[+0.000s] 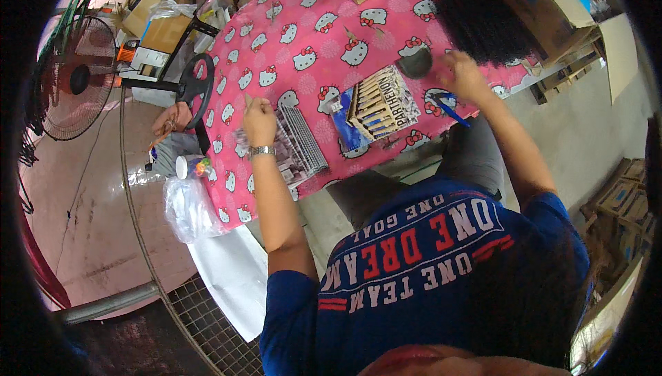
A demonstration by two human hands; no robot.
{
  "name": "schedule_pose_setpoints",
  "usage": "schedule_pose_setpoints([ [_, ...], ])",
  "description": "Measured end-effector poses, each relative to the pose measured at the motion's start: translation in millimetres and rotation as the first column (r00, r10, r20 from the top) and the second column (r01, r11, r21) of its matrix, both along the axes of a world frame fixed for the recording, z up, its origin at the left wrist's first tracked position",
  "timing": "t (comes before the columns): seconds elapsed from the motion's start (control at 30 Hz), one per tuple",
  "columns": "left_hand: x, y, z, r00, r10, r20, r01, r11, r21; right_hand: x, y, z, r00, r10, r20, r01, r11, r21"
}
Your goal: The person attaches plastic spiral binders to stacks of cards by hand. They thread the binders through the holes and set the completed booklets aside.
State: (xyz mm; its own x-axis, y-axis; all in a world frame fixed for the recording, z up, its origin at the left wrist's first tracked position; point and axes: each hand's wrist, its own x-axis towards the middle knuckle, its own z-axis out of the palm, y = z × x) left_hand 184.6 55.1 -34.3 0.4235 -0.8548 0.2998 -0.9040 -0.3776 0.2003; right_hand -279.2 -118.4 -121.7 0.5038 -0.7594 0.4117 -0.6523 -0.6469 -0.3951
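My left hand is closed at the left part of the table, over a greyish picture sheet printed with a columned building. Its fingers look pinched, but what they hold, if anything, is too small to make out. My right hand is at the right, its fingers bent and apart. Just left of those fingertips lies a dark grey rounded piece. A blue pen-like stick lies below the right hand, near the table's edge. Between my hands lies a colour picture of a columned temple.
A pink tablecloth with cartoon cat faces covers the table. Black bristly strands lie beside an open cardboard box at the right. To the left are a standing fan, a black wheel-shaped rim, a jar and a clear plastic bag.
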Motion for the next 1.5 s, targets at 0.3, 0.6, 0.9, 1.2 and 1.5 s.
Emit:
schedule_pose_setpoints([
  [0.3, 29, 102, -45, 0.939, 0.277, -0.203, -0.211, 0.932, 0.296, -41, -110, 2, 0.772, -0.543, -0.330, 0.546, 0.833, -0.092],
  [0.6, -4, 110, -72, 0.858, 0.435, -0.272, -0.395, 0.899, 0.189, -37, -137, -10, 0.830, -0.537, -0.151, 0.550, 0.832, 0.069],
  [0.9, -44, 82, -34, 0.818, 0.562, -0.124, -0.532, 0.820, 0.209, -67, -126, 21, 0.872, -0.453, 0.188, 0.481, 0.863, -0.151],
  [1.2, -222, 0, -65, 0.806, -0.592, 0.000, 0.571, 0.778, 0.262, 33, -29, 70, 0.888, -0.081, 0.452, 0.023, 0.991, 0.133],
  [1.5, -190, -30, 28, 0.828, -0.467, -0.310, 0.560, 0.699, 0.444, 32, 32, 54, 0.853, 0.169, 0.494, -0.394, 0.828, 0.398],
])
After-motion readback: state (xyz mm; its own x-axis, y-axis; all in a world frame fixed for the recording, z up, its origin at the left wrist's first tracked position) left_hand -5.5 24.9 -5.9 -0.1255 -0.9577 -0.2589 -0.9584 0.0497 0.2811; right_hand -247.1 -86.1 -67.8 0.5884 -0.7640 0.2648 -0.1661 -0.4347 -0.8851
